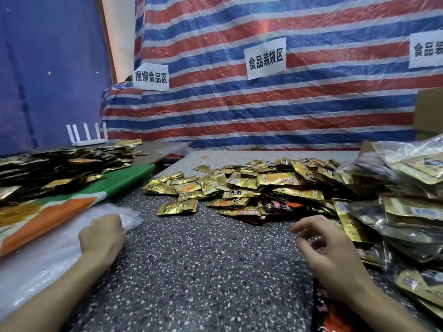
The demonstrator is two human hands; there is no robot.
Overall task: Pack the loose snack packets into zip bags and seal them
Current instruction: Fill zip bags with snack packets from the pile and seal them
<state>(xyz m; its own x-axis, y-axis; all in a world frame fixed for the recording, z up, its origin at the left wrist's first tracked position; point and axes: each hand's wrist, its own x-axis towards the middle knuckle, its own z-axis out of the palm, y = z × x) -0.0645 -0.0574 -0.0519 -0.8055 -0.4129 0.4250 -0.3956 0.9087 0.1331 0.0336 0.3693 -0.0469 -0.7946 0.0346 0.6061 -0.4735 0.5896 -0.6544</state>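
Observation:
A heap of loose gold snack packets lies on the speckled table ahead of me. A stack of empty clear zip bags lies at the near left. My left hand rests on that stack with its fingers curled under; whether it pinches a bag is hidden. My right hand hovers over the bare table near the heap, fingers spread, holding nothing. Filled clear bags of packets are piled at the right.
A second, darker pile of packets sits on a green, white and orange sheet at the left. A white router stands behind it. A striped tarp wall with paper signs closes the back. A dark packet lies under my right wrist.

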